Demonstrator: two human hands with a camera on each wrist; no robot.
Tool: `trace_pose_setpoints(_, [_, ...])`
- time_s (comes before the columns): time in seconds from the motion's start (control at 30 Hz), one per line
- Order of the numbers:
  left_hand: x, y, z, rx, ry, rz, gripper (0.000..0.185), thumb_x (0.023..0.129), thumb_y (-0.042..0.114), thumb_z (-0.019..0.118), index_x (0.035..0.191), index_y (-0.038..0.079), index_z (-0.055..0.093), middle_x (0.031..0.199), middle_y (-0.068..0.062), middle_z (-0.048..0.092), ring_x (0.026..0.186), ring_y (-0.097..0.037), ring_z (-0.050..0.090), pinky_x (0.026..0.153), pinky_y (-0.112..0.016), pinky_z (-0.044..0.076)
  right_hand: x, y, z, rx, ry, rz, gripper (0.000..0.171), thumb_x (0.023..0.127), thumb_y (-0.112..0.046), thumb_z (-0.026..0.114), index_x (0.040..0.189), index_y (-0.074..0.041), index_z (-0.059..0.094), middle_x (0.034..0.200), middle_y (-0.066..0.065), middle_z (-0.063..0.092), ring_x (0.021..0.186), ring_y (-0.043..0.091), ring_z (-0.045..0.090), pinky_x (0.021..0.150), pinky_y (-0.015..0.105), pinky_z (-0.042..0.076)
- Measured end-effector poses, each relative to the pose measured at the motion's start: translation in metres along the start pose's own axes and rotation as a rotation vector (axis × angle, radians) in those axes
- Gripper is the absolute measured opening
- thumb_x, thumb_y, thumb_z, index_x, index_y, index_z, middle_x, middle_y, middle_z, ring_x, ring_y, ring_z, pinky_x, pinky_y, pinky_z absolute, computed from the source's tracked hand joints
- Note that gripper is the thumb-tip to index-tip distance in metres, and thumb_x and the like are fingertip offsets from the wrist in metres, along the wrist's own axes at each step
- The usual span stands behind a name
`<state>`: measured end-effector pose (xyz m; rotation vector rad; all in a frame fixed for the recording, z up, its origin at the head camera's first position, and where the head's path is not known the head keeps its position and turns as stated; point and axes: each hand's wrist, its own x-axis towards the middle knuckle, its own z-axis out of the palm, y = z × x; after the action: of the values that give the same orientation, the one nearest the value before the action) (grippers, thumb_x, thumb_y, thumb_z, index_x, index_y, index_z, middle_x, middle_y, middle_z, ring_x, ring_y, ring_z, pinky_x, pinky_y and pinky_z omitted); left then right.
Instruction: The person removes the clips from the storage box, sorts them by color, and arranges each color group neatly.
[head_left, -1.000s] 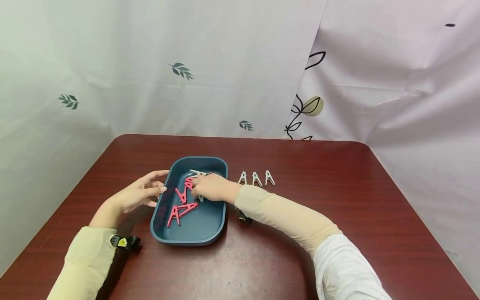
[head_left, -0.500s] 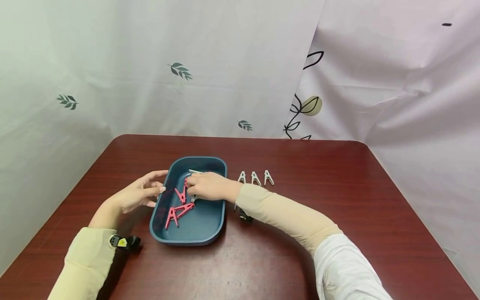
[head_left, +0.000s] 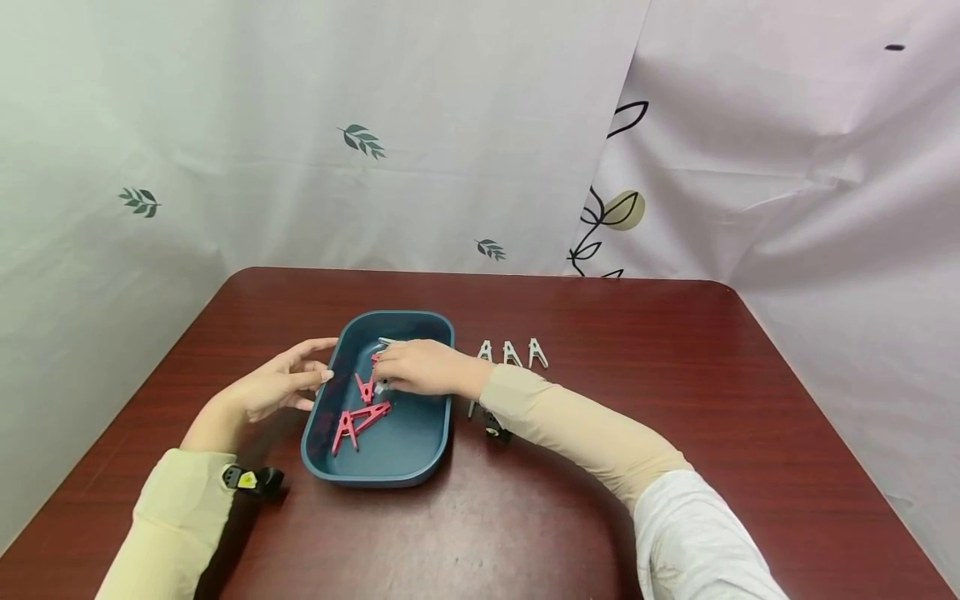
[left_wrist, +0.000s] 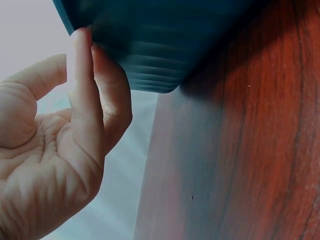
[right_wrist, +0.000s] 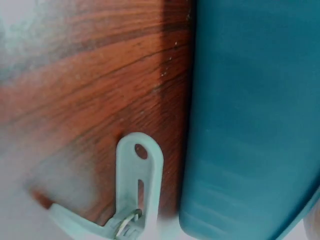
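Note:
My left hand (head_left: 279,385) is at the left side of a dark blue bin (head_left: 371,481), its spread fingertips touching the rim and outer wall. In the left wrist view, the fingers (left_wrist: 82,95) rest against the bin's side. Over the bin, my right hand (head_left: 423,367) reaches in with its fingers bent downward. A whitish clothespin (head_left: 382,387) shows just under those fingertips and seems pinched; most of it is hidden. Several pink clothespins (head_left: 345,429) lie in the bin, along with another white clothespin (head_left: 386,341) partly behind the hand.
Right of the bin, three white clothespins (head_left: 512,353) stand in a row on the dark red table (head_left: 637,333). Close beside the bin wall, the right wrist view has a white clothespin (right_wrist: 140,170). A pale curtain (head_left: 450,125) hangs behind the table.
The right hand has shifted slightly left within the bin, and the whitish clothespin under it has moved left and farther from me. One pink clothespin has moved slightly. The left hand stays put.

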<state>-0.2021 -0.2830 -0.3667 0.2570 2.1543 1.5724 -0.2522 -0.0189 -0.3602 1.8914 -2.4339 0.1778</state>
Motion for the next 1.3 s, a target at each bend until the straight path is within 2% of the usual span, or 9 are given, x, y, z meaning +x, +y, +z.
trace_pose_setpoints(0.3, [0.0,0.0,0.001,0.014,0.015,-0.007,0.068,0.097,0.019,0.054,0.149,0.005,0.013,0.104,-0.006,0.06,0.088,-0.015,0.065,0.075,-0.035,0.058,-0.018,0.003,-0.002,0.341,0.09,0.132,0.034,0.096,-0.018,0.057,0.128,-0.01,0.059,0.129,0.003,0.06,0.12,0.015,0.052,0.104,0.026,0.04])
trace_pose_setpoints(0.4, [0.001,0.0,0.001,0.02,0.018,-0.008,0.068,0.097,0.019,0.055,0.15,0.006,0.013,0.104,-0.007,0.06,0.088,-0.015,0.064,0.075,-0.035,0.058,-0.025,0.002,-0.001,0.474,0.168,0.16,0.035,0.095,-0.015,0.058,0.129,-0.006,0.058,0.125,0.005,0.061,0.113,0.015,0.055,0.096,0.029,0.046])
trace_pose_setpoints(0.57, [0.002,-0.001,0.0,0.025,0.025,-0.012,0.068,0.097,0.019,0.055,0.15,0.007,0.014,0.105,-0.009,0.059,0.088,-0.016,0.064,0.075,-0.035,0.058,-0.034,0.0,0.001,0.718,0.317,0.24,0.033,0.095,-0.012,0.058,0.126,-0.002,0.06,0.115,0.01,0.065,0.094,0.011,0.059,0.081,0.022,0.051])
trace_pose_setpoints(0.63, [0.002,-0.002,0.0,0.025,0.027,-0.01,0.068,0.097,0.019,0.055,0.15,0.007,0.014,0.106,-0.009,0.059,0.089,-0.016,0.064,0.075,-0.035,0.058,-0.037,-0.001,0.002,0.814,0.371,0.28,0.032,0.094,-0.01,0.058,0.125,-0.001,0.059,0.114,0.012,0.065,0.092,0.009,0.06,0.079,0.021,0.051])
trace_pose_setpoints(0.83, [0.001,-0.004,0.0,0.014,0.024,0.013,0.066,0.097,0.017,0.053,0.15,0.006,0.015,0.104,-0.009,0.06,0.088,-0.017,0.065,0.074,-0.035,0.058,-0.046,-0.003,0.003,1.063,0.508,0.393,0.031,0.094,-0.004,0.056,0.124,0.004,0.058,0.11,0.021,0.065,0.086,0.003,0.061,0.08,0.039,0.055])
trace_pose_setpoints(0.9, [0.001,-0.005,0.0,0.009,0.023,0.018,0.065,0.098,0.016,0.053,0.149,0.006,0.015,0.104,-0.008,0.06,0.088,-0.017,0.065,0.073,-0.035,0.058,-0.049,-0.004,0.003,1.148,0.539,0.437,0.031,0.094,-0.002,0.055,0.124,0.007,0.056,0.11,0.025,0.063,0.085,0.003,0.062,0.081,0.039,0.056])
trace_pose_setpoints(0.97, [0.0,-0.005,0.0,0.007,0.02,0.019,0.065,0.098,0.016,0.052,0.149,0.006,0.014,0.104,-0.008,0.06,0.089,-0.017,0.065,0.073,-0.035,0.058,-0.052,-0.005,0.002,1.229,0.558,0.481,0.031,0.095,-0.002,0.053,0.125,0.008,0.055,0.112,0.028,0.062,0.085,0.004,0.063,0.082,0.034,0.056])
trace_pose_setpoints(1.13, [0.0,-0.003,0.001,0.009,0.02,0.017,0.066,0.097,0.017,0.053,0.149,0.006,0.015,0.106,-0.011,0.06,0.09,-0.018,0.066,0.074,-0.036,0.058,-0.061,-0.008,0.002,1.451,0.577,0.485,0.034,0.097,0.0,0.047,0.129,0.014,0.046,0.123,0.038,0.052,0.093,0.01,0.065,0.084,0.032,0.055])
trace_pose_setpoints(1.3, [0.0,-0.002,0.001,0.01,0.024,0.014,0.065,0.097,0.016,0.053,0.149,0.006,0.016,0.106,-0.011,0.061,0.09,-0.019,0.066,0.074,-0.036,0.058,-0.071,-0.007,0.003,1.58,0.593,0.448,0.036,0.098,0.003,0.041,0.129,0.02,0.038,0.126,0.046,0.042,0.092,0.009,0.066,0.081,0.027,0.055])
